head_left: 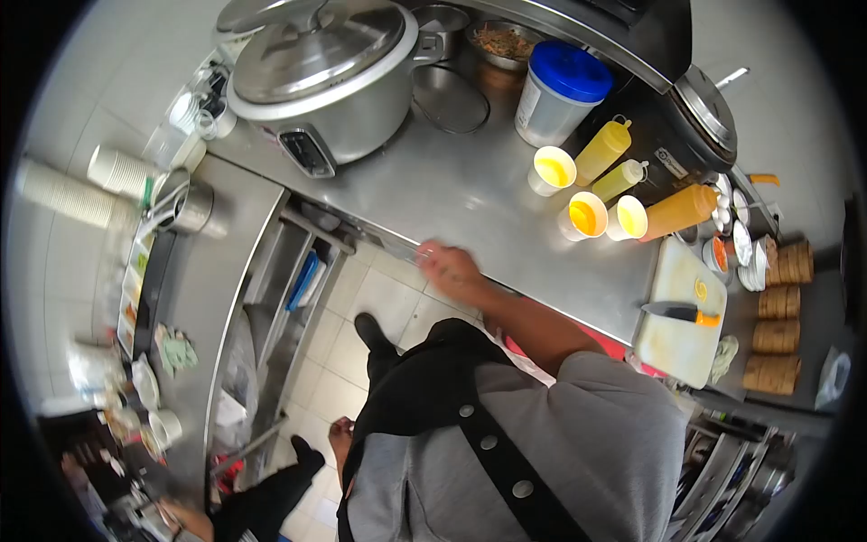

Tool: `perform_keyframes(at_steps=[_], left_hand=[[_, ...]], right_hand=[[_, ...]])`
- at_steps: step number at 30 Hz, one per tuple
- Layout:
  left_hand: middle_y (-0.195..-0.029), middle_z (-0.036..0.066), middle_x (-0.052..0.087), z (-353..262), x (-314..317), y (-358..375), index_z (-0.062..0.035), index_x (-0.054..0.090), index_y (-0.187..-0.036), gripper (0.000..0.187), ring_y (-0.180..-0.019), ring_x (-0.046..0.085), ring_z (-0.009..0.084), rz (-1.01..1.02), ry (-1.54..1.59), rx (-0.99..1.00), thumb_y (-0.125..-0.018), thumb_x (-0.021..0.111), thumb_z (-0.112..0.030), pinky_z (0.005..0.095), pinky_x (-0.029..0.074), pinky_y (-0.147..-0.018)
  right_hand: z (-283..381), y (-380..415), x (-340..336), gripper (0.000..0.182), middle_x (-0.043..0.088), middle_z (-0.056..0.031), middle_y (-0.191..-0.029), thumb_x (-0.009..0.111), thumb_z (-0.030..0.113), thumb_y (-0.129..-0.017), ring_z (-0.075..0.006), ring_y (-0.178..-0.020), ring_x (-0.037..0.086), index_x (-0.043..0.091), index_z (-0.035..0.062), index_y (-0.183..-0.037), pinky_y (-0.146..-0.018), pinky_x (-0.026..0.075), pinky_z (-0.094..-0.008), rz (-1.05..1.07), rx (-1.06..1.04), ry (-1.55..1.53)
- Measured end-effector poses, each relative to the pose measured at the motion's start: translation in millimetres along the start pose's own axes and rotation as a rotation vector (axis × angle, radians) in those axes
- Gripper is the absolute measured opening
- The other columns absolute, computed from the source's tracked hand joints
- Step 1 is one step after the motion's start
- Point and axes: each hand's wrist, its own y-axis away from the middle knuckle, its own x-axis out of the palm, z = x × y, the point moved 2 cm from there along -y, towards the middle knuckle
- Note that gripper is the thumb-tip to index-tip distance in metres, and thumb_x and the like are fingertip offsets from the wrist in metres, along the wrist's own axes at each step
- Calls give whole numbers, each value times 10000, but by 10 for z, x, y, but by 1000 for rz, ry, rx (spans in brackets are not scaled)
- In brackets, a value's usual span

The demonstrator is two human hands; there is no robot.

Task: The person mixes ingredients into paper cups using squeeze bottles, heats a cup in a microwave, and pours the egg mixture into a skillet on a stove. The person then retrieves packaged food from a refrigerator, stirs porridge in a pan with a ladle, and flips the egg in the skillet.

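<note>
My right hand is held over the front edge of the steel counter, fingers curled and slightly blurred. Whatever may be inside it is hidden. Low at my left side hangs my left hand, partly covered by my apron, so its fingers barely show. Beyond the right hand stand a white cup with orange contents, a cup with yellow contents and another yellow-filled cup. Behind them are a yellow squeeze bottle, a pale green-yellow bottle and an orange-brown bottle.
A large rice cooker and a blue-lidded tub stand at the back. An orange-handled knife lies on a white cutting board. Bamboo steamers sit at right. Another person's hand shows lower left.
</note>
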Motion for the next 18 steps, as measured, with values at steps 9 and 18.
perform_keyframes(at_steps=[9, 18], left_hand=[[-911, 21, 632, -3346, -249, -1258, -42, 547, -1093, 229, -763, 601, 93, 278, -62, 246, -920, 588, -187, 212, 435, -631], [-967, 44, 620, -4438, 715, -1729, -27, 566, -1099, 270, -892, 578, 120, 801, -237, 550, -863, 658, -122, 258, 467, -784]], right_hand=[[-348, -535, -1235, 398, 659, -190, -933, 560, 154, -863, -373, -860, 634, 489, 64, -1245, -749, 491, -461, -952, 663, 542], [-593, -344, -1255, 191, 646, -187, -894, 622, 112, -839, -354, -837, 623, 553, 38, -1001, -723, 489, -416, -1112, 470, 524]])
